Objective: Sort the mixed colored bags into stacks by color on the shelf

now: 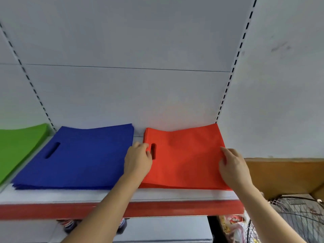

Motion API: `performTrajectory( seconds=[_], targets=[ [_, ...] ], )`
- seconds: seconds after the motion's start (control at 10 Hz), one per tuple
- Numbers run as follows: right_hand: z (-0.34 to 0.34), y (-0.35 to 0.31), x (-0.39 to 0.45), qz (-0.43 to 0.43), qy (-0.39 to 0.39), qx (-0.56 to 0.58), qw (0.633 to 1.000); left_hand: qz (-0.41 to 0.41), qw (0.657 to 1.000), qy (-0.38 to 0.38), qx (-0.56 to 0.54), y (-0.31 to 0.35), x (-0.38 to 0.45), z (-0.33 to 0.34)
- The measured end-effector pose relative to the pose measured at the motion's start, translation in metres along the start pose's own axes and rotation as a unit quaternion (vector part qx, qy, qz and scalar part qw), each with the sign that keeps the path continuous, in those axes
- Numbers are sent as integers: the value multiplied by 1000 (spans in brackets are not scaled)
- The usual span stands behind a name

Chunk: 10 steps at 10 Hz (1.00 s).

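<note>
Three flat stacks of bags lie side by side on the white shelf (175, 194): green bags (19, 146) at the far left, blue bags (84, 155) in the middle, red bags (185, 155) on the right. My left hand (137, 161) holds the left edge of the red stack beside its handle slot, fingers curled round the edge. At the stack's right edge, my right hand (232, 168) grips the red bags with thumb on top.
The shelf has a red front lip (52, 210) and a white back panel with slotted uprights. A brown cardboard box (287, 176) stands to the right, with a wire fan guard (296, 218) below it. Bottles (70, 225) sit on the lower shelf.
</note>
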State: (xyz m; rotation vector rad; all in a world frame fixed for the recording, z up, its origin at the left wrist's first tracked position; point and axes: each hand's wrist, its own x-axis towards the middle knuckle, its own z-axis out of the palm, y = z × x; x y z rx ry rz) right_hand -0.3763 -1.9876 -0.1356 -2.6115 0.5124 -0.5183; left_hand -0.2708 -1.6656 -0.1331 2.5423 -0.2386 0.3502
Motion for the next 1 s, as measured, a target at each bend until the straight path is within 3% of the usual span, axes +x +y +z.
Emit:
performTrajectory(
  seconds=[0.3,0.7,1.0],
  targets=[
    [13,1,3,12,-60,-66,996,17,996,-53,71,3,-1,5],
    [16,-1,15,37,-114,-69,990,7,995,-50,90,9,-3,4],
    [-25,-6,9,-13,-60,-68,996,46,993,-6,106,13,-3,-10]
  ],
)
